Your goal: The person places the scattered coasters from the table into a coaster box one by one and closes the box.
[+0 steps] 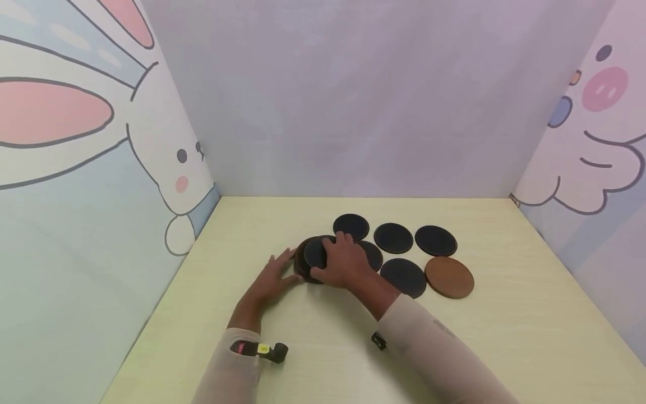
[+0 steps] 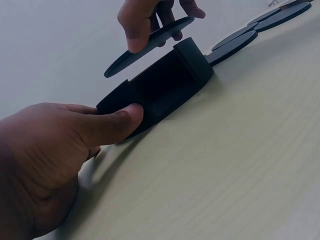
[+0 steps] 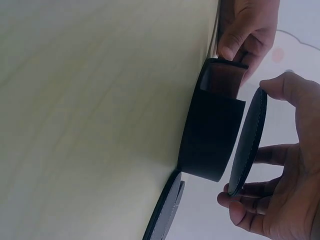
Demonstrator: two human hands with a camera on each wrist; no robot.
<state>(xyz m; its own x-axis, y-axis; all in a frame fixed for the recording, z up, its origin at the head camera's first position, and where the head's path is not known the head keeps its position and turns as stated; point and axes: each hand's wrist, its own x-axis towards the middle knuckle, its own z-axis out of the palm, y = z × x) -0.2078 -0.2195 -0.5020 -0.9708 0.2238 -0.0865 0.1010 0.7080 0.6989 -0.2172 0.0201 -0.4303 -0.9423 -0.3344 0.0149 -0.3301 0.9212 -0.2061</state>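
Observation:
My left hand [image 1: 270, 283] grips the near left side of a round black coaster holder [image 2: 200, 62], its thumb on the outer wall. The holder stands on the table with a cut-out gap in its wall, through which a brownish inside [image 3: 224, 80] shows in the right wrist view. Right above its open top, my right hand [image 1: 348, 261] pinches a thin round black coaster [image 3: 250, 142] by the edges, thumb on one side and fingers on the other. In the left wrist view this coaster [image 2: 150, 47] is tilted and apart from the rim.
Several black coasters lie flat to the right of the holder, among them one at the back [image 1: 351, 224], one partly behind my right hand [image 1: 372, 255] and one at far right [image 1: 436, 240]. A brown coaster [image 1: 449, 276] lies at the right end. Walls enclose the pale table [image 1: 323, 359].

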